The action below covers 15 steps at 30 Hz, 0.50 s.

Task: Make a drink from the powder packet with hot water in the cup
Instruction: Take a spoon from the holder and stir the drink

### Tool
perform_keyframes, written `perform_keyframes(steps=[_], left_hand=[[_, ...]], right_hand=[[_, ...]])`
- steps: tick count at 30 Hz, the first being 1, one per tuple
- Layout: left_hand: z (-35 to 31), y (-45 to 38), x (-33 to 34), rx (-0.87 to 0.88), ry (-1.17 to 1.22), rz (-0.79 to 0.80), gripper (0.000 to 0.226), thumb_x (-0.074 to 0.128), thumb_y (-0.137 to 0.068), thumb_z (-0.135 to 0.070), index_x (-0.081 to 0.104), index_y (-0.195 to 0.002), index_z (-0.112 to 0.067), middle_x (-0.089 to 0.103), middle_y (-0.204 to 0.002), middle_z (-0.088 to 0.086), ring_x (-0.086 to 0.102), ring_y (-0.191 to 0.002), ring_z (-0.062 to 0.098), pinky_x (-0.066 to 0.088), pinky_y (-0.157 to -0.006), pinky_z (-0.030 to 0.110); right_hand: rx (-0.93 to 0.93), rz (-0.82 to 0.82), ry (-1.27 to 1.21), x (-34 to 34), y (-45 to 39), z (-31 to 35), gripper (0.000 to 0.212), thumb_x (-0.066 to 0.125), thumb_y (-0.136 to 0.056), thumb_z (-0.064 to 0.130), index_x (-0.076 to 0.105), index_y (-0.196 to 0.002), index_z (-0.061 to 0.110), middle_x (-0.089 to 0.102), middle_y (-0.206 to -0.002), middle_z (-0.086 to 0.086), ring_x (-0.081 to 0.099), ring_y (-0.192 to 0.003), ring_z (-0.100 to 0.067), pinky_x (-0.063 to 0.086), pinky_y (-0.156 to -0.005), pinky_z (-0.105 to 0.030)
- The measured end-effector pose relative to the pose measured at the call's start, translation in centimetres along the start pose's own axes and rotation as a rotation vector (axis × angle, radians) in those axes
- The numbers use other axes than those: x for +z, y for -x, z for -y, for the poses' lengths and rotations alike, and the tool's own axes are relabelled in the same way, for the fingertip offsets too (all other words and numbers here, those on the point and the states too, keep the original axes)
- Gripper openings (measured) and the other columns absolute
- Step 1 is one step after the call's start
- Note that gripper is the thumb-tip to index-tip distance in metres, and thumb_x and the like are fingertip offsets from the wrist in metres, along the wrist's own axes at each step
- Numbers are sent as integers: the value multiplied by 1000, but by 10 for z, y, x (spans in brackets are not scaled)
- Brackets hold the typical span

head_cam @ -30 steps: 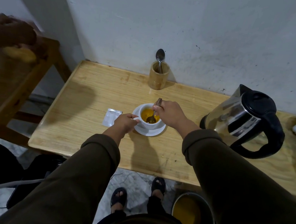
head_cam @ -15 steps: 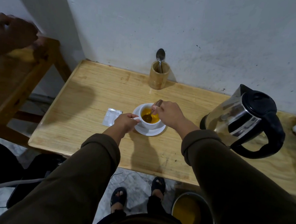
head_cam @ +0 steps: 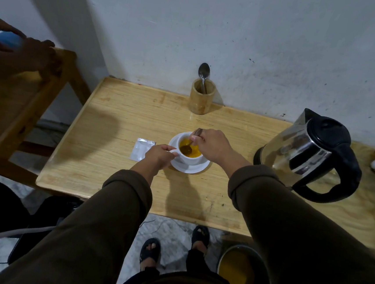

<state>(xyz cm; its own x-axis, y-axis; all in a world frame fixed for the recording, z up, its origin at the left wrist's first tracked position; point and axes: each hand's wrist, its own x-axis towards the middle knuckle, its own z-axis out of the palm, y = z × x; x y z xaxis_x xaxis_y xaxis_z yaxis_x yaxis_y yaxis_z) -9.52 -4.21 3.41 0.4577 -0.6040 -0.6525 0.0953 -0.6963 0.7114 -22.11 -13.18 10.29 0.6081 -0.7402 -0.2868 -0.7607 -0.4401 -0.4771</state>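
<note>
Stirring step: right hand (head_cam: 213, 145) pinches spoon (head_cam: 189, 145) in cup (head_cam: 190, 152); left hand (head_cam: 159, 154) pinches handle at 9 o'clock. Stir slow, avoid slosh.

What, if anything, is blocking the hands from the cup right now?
Nothing visible. The left hand already holds the cup at its handle side, and the right hand holds a spoon dipped in the yellow drink. The kettle stands well off to the right.

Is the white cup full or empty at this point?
Filled, not empty: the cup holds yellow-orange liquid close to its rim, with the bowl of the spoon dipped in it. The cup stands upright on its saucer.
</note>
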Motion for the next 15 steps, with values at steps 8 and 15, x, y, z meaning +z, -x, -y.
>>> perform_keyframes(steps=[8,15], left_hand=[[-2,0,-2,-2,-19,15,29,64,-90,-23,65,-118,-15,66,-122,14,64,-102,27,54,-98,42],[-1,1,-3,-3,-8,28,30,63,-91,-21,64,-119,-14,64,-123,14,62,-103,26,54,-99,41]], right_hand=[[28,-71,140,-4,-6,-3,31,38,-97,32,63,-108,18,67,-106,-10,59,-96,-27,43,-71,-33],[1,-14,17,-2,3,1,31,42,-97,29,69,-107,17,71,-110,-6,60,-104,-25,47,-89,-34]])
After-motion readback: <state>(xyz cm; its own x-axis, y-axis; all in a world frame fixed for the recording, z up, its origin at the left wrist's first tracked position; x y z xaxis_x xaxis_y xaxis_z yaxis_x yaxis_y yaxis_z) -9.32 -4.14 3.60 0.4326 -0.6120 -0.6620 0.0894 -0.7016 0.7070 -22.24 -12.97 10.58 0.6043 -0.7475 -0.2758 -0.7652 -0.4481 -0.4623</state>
